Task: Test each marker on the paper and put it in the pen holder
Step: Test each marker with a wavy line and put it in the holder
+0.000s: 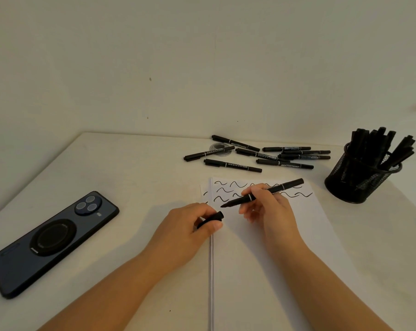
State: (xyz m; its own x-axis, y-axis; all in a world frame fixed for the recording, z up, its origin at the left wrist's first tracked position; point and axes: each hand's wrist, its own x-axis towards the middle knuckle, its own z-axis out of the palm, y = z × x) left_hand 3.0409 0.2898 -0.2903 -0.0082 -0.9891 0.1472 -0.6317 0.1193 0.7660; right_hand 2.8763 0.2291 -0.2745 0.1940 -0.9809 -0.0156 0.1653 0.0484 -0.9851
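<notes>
- Right hand [265,206], centre of the frame: closed around an uncapped black marker [262,193], which lies slanted with its tip pointing lower left, at or just above the paper [273,247]; contact cannot be told.
- Left hand [190,225], just left of the paper's edge: closed on a black cap [214,217], pinched between thumb and fingers.
- Paper: white sheet in the lower centre, bearing rows of black wavy test strokes [235,185] along its upper part, partly covered by the right hand.
- Loose markers [257,154]: a scattered group, all capped, lying flat on the table [130,163] above the paper; one rests across a small clear round lid [220,149].
- Pen holder [359,180]: black mesh cup at the right of the frame, upright, filled with black markers standing on end.
- Phone [51,240]: dark, face down, at the lower left, well apart from the paper.
</notes>
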